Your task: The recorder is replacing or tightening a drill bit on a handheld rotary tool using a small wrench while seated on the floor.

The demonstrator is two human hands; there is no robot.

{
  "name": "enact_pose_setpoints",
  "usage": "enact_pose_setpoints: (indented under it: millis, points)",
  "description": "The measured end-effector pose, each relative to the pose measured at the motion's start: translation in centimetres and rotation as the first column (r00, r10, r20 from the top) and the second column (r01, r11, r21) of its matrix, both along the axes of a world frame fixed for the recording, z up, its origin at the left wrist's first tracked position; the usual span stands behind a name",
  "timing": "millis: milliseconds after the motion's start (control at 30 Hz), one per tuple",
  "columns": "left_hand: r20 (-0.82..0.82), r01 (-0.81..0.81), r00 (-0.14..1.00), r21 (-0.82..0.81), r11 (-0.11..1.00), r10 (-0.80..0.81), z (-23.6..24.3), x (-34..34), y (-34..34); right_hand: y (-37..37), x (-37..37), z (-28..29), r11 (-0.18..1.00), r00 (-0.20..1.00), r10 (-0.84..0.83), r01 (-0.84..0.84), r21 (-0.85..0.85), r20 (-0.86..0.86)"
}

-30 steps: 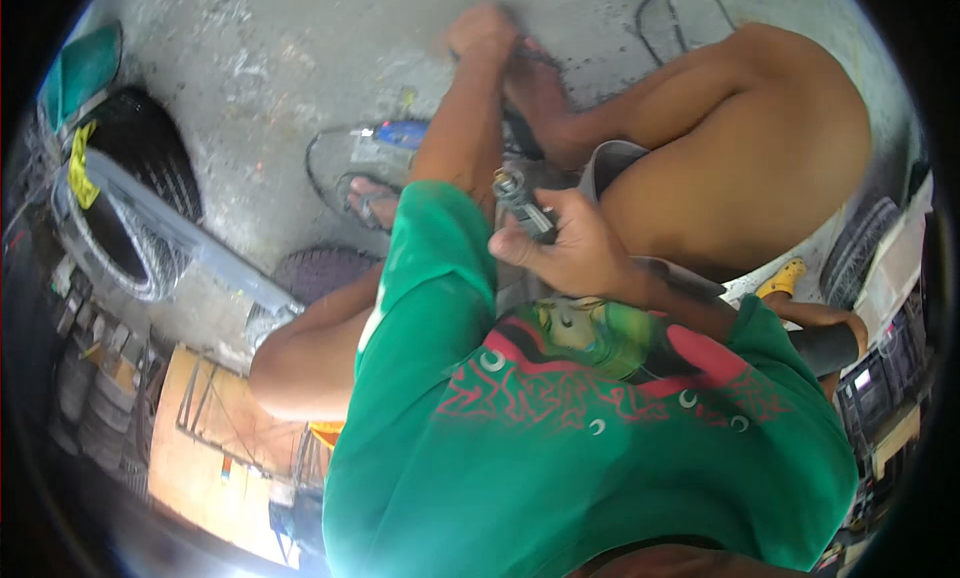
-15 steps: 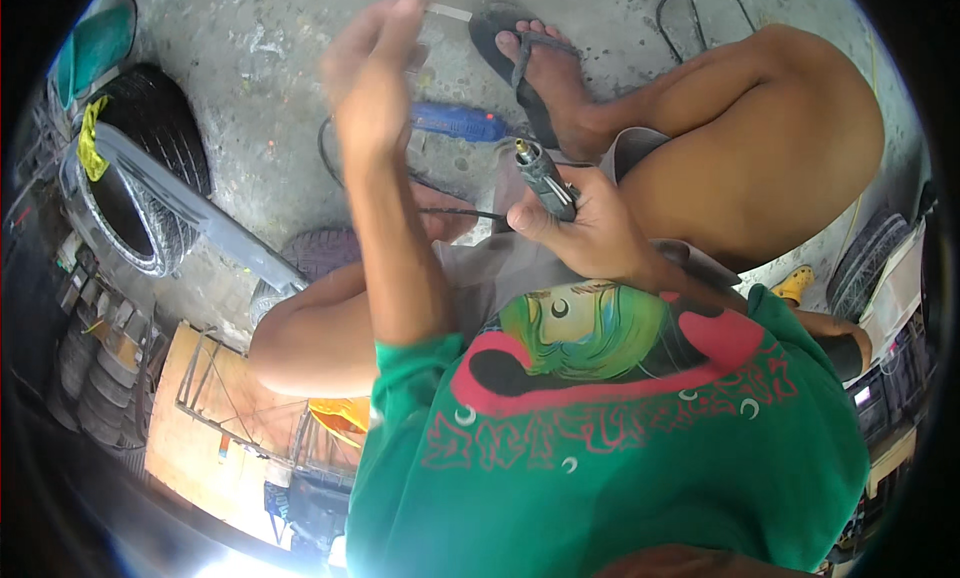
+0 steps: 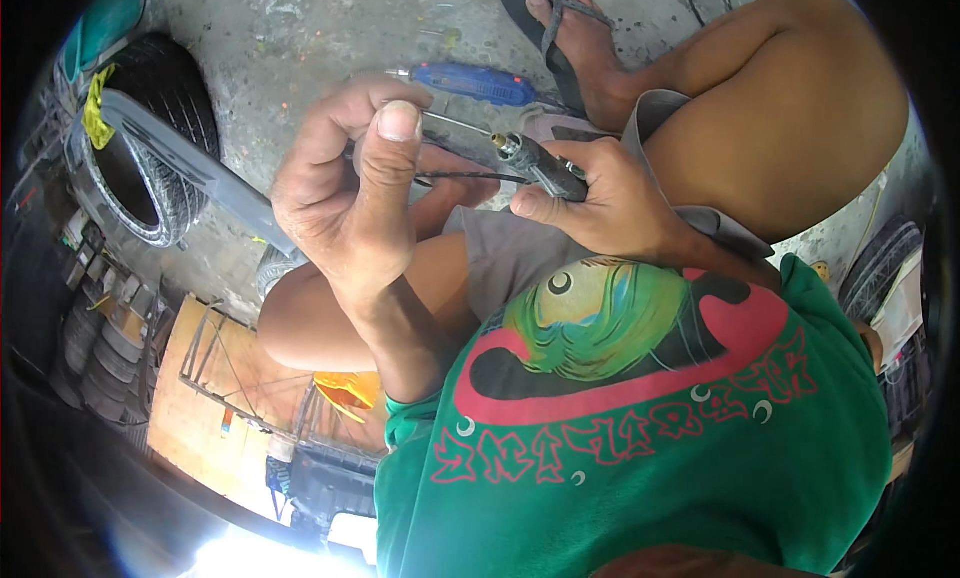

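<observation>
My left hand (image 3: 345, 198) pinches a thin metal rod (image 3: 458, 122) between thumb and forefinger. The rod points right, its far end at the brass tip of a dark cylindrical car charger plug (image 3: 552, 172); whether they touch I cannot tell. My right hand (image 3: 620, 203) grips that plug, thumb below and fingers around it, the tip facing up and left. A black cable (image 3: 465, 175) runs left from near the plug, passing behind my left hand. Beyond the hands, a blue corded power tool (image 3: 475, 82) with a metal nose lies on the concrete floor.
At the left stand a tyre (image 3: 150, 143) and a long grey plastic strip (image 3: 190, 163) with a yellow cloth (image 3: 98, 113) on it. My sandalled foot (image 3: 580, 43) rests beyond the plug. A wooden board (image 3: 205, 418) and metal rack lie lower left.
My left hand has come down and toward the plug, bringing the rod to its tip. My right hand still holds the plug, now tilted more to the left.
</observation>
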State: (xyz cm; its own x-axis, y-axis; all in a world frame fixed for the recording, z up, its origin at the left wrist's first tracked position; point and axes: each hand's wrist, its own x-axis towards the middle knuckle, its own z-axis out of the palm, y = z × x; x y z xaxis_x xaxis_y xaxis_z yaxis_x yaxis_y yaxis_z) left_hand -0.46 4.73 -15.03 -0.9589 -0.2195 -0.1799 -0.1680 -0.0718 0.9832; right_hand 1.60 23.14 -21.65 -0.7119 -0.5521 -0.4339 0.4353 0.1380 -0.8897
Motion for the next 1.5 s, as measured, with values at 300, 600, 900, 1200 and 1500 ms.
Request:
enact_pose_setpoints:
  millis: [300, 600, 900, 1200, 1500]
  points:
    - [0.02, 0.057, 0.998, -0.021, 0.998, -0.056, 0.3, 0.2, -0.5, -0.3, 0.2, -0.4, 1.0, 1.0, -0.007, 0.006, -0.013, -0.03]
    - [0.073, 0.148, 0.987, -0.046, 0.988, -0.145, 1.3, 0.1, -1.0, -0.1, 0.5, -0.6, 0.999, 0.998, 0.037, -0.037, 0.014, -0.056]
    - [0.062, 0.271, 0.963, -0.157, 0.95, -0.264, 0.3, 0.8, -1.3, -0.1, 0.6, -0.7, 0.999, 0.997, 0.045, -0.044, 0.016, -0.068]
    - [-0.028, 0.088, 0.994, 0.762, 0.642, -0.102, -2.7, 1.3, -3.8, -0.3, 0.6, -0.6, 0.999, 0.993, -0.033, 0.03, -0.028, -0.11]
    - [0.196, -0.181, 0.978, 0.667, 0.723, 0.064, -3.0, 2.7, -0.7, -0.5, 0.6, -0.6, 0.999, 0.993, 0.04, -0.039, 0.01, -0.108]
